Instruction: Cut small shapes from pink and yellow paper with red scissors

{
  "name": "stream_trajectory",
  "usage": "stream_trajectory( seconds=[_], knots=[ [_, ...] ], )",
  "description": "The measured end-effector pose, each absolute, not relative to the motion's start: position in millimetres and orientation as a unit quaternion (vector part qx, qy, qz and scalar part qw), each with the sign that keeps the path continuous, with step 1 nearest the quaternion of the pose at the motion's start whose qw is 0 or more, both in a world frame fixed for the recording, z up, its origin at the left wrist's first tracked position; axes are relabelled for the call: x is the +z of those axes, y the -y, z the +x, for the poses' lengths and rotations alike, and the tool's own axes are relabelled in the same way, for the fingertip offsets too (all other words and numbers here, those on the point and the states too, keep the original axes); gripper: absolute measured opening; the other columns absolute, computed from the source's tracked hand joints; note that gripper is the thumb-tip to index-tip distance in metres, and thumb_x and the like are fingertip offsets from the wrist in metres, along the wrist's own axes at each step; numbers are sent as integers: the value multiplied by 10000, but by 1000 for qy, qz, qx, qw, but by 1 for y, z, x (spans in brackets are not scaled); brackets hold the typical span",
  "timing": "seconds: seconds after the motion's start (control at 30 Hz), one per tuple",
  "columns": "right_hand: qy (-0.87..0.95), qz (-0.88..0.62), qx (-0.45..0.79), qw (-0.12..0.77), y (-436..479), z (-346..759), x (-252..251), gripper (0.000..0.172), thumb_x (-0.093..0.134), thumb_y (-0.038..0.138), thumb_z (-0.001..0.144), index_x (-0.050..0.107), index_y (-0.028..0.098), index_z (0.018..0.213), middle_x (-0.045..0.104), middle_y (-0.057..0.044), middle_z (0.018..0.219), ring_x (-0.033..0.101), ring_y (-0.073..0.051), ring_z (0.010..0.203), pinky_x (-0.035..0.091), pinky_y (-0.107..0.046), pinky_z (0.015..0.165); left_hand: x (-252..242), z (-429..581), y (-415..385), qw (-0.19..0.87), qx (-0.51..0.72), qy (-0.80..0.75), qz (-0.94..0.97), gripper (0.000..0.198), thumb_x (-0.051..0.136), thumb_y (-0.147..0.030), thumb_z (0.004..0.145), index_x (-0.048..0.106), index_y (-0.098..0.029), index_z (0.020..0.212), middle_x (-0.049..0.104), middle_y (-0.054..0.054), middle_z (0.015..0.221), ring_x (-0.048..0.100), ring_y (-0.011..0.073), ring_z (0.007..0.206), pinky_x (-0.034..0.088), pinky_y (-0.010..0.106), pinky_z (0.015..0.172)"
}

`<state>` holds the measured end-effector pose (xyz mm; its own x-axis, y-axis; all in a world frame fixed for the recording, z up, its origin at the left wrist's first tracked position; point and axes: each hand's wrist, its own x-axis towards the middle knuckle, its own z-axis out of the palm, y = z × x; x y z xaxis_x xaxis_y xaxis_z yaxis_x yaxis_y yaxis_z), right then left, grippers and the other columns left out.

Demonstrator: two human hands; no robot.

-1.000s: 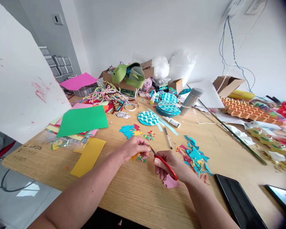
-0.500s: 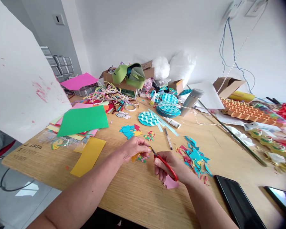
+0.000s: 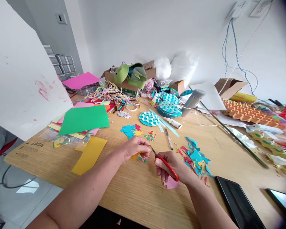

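My left hand [image 3: 136,149] is closed in a pinch on a small piece of yellow paper [image 3: 134,156], which shows below the fingers. My right hand [image 3: 168,167] grips the red-handled scissors [image 3: 168,168]. Their blades point up and left, with the tips beside my left fingertips at the paper's edge. Beneath my left hand lie small coloured paper dots [image 3: 142,159]. A pink paper scrap [image 3: 171,183] sits under my right hand. Turquoise paper offcuts [image 3: 197,156] are heaped to the right. Beyond my hands are blue paper fish shapes [image 3: 128,130].
Green paper [image 3: 84,119] tops a stack at left, near a yellow sheet [image 3: 90,156]. A pen [image 3: 169,139], wavy turquoise disc [image 3: 149,118] and grey bottle [image 3: 193,102] stand or lie farther back. A black phone [image 3: 238,200] rests at the right front.
The view has shifted slightly, so everything sits a little to the right. Both hands keep nearly the same pose, with the scissor tips still by the left fingertips.
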<state>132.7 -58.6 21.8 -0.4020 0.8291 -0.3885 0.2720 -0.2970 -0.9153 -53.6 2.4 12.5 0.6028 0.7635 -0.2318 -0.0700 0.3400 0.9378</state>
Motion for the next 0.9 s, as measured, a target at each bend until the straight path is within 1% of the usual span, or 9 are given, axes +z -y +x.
stream_trajectory(
  seconds=[0.2, 0.33, 0.4, 0.47, 0.53, 0.63, 0.7, 0.77, 0.9],
  knots=[
    [562, -499, 609, 252, 59, 134, 23, 552, 652, 701, 662, 513, 167, 655, 637, -11, 558, 601, -121, 401, 453, -201, 380, 18, -59, -6, 758, 250, -329, 504, 425, 766, -483, 621, 626, -115, 781, 663, 68, 649, 595, 138, 535, 452, 256, 540],
    [580, -464, 597, 303, 58, 136, 22, 577, 537, 726, 754, 549, 155, 669, 643, -35, 568, 593, -111, 404, 449, -195, 394, 15, -58, -9, 838, 242, -334, 357, 628, 601, -710, 658, 598, -136, 911, 679, 92, 705, 626, 183, 559, 502, 330, 603],
    [574, -446, 601, 333, 58, 136, 22, 598, 499, 740, 771, 552, 153, 672, 639, -41, 556, 579, -106, 387, 439, -188, 382, 11, -57, -10, 877, 247, -322, 257, 667, 523, -745, 677, 601, -129, 920, 679, 104, 722, 638, 204, 586, 516, 364, 639],
    [555, -431, 609, 367, 59, 135, 22, 619, 499, 767, 747, 546, 155, 665, 626, -41, 529, 562, -106, 361, 434, -187, 363, 6, -54, -8, 895, 256, -310, 195, 630, 473, -696, 728, 620, -105, 891, 671, 109, 719, 631, 207, 581, 513, 362, 627],
    [531, -419, 617, 402, 59, 134, 21, 635, 511, 790, 717, 541, 158, 661, 612, -36, 509, 541, -104, 337, 427, -189, 341, 2, -49, -5, 902, 266, -299, 162, 495, 473, -545, 768, 640, -84, 836, 656, 102, 700, 613, 190, 567, 502, 339, 608],
    [497, -412, 624, 440, 60, 131, 20, 655, 487, 812, 709, 539, 160, 661, 604, -31, 500, 502, -90, 305, 400, -182, 310, 3, -43, 2, 889, 291, -310, 170, 177, 568, -249, 675, 640, -91, 711, 636, 68, 677, 579, 135, 553, 475, 282, 617],
    [485, -415, 625, 450, 61, 128, 19, 655, 478, 812, 716, 540, 162, 661, 607, -32, 497, 499, -87, 303, 391, -176, 304, 7, -40, 8, 866, 316, -304, 241, 95, 632, -132, 587, 641, -97, 674, 636, 50, 682, 567, 114, 564, 446, 254, 610],
    [490, -421, 615, 452, 63, 124, 19, 637, 501, 794, 719, 545, 162, 654, 608, -34, 490, 519, -92, 317, 391, -170, 313, 13, -38, 14, 850, 331, -259, 318, 165, 712, -112, 554, 663, -103, 712, 644, 49, 701, 582, 121, 618, 427, 249, 633],
    [530, -442, 571, 445, 65, 119, 21, 605, 520, 741, 759, 556, 152, 624, 606, -39, 477, 562, -100, 350, 414, -165, 351, 17, -35, 21, 841, 329, -191, 385, 260, 785, -311, 636, 658, -139, 785, 633, 35, 639, 583, 146, 583, 416, 295, 656]
  ],
)
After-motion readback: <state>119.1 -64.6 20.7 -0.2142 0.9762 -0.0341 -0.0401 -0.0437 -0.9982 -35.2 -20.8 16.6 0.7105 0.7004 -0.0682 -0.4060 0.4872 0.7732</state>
